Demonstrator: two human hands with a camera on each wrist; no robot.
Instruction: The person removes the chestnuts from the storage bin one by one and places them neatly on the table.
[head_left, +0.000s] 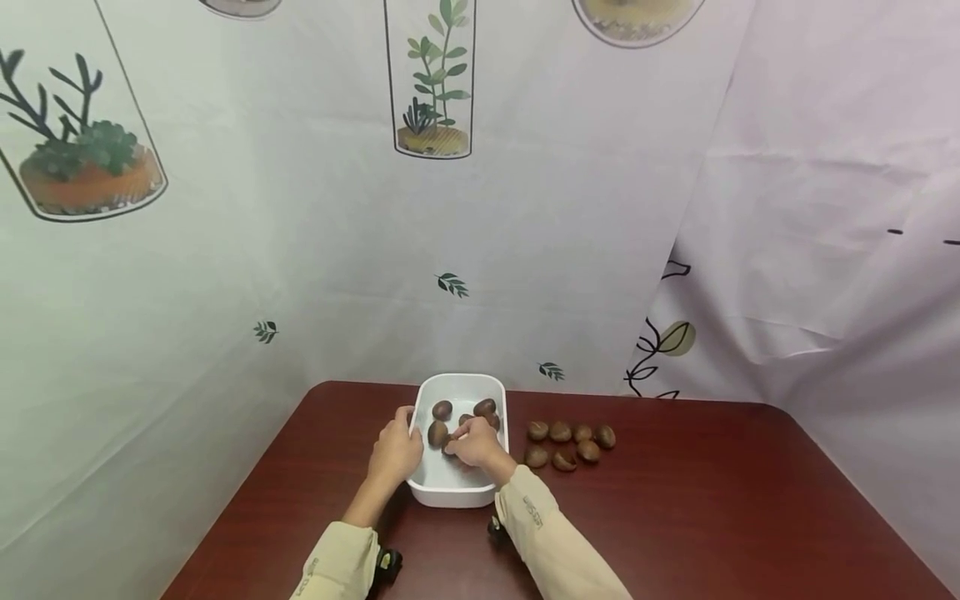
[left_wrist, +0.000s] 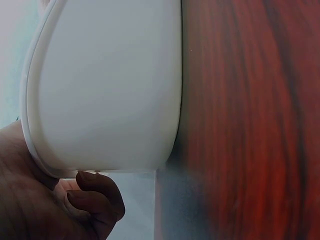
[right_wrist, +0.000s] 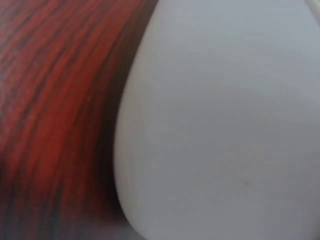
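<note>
A white rectangular tray (head_left: 450, 497) with raised walls stands on the table. My left hand (head_left: 397, 448) grips its left rim. In the left wrist view curled fingers (left_wrist: 102, 195) press the tray's outer wall (left_wrist: 107, 95). My right hand (head_left: 477, 442) reaches over the right wall into the tray, its fingertips pinching a brown chestnut (head_left: 449, 445) they partly cover. Other chestnuts lie about it in the tray, such as one chestnut (head_left: 442, 410) at the back left. In the right wrist view the tray wall (right_wrist: 215, 120) hides the right hand.
Right of the tray, several chestnuts (head_left: 560, 432) lie in two rough rows on the dark red table (head_left: 690, 500). Behind the table hangs a pale cloth (head_left: 480, 233) printed with plants. The table's back edge runs just beyond the tray.
</note>
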